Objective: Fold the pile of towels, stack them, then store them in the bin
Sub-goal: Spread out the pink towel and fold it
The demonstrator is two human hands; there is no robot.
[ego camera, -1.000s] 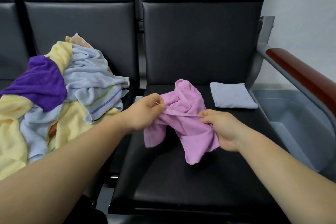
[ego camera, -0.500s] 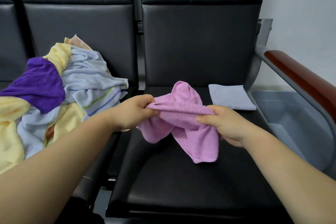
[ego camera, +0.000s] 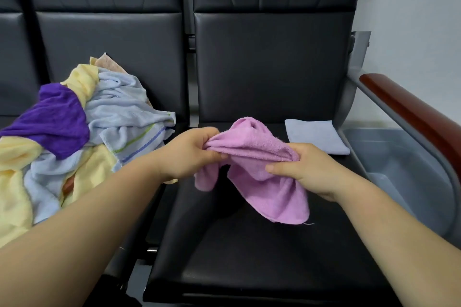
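A crumpled pink towel (ego camera: 259, 177) hangs above the black seat (ego camera: 249, 252), bunched between both hands. My left hand (ego camera: 192, 154) grips its left end with curled fingers. My right hand (ego camera: 304, 172) holds its right part, thumb on top, and the rest droops toward the seat. A folded pale blue towel (ego camera: 316, 136) lies flat at the back right of the same seat. A loose pile of towels (ego camera: 74, 147), yellow, light blue and purple, covers the seat to the left. The grey bin (ego camera: 399, 164) stands on the floor to the right, below the armrest.
A red-brown armrest (ego camera: 414, 117) on a grey metal frame runs between the seat and the bin. Black seat backs rise behind both seats. A white wall is at the far right.
Both hands have lifted and stretched the pink towel's upper edge sideways between them; more of it now hangs below my right hand.
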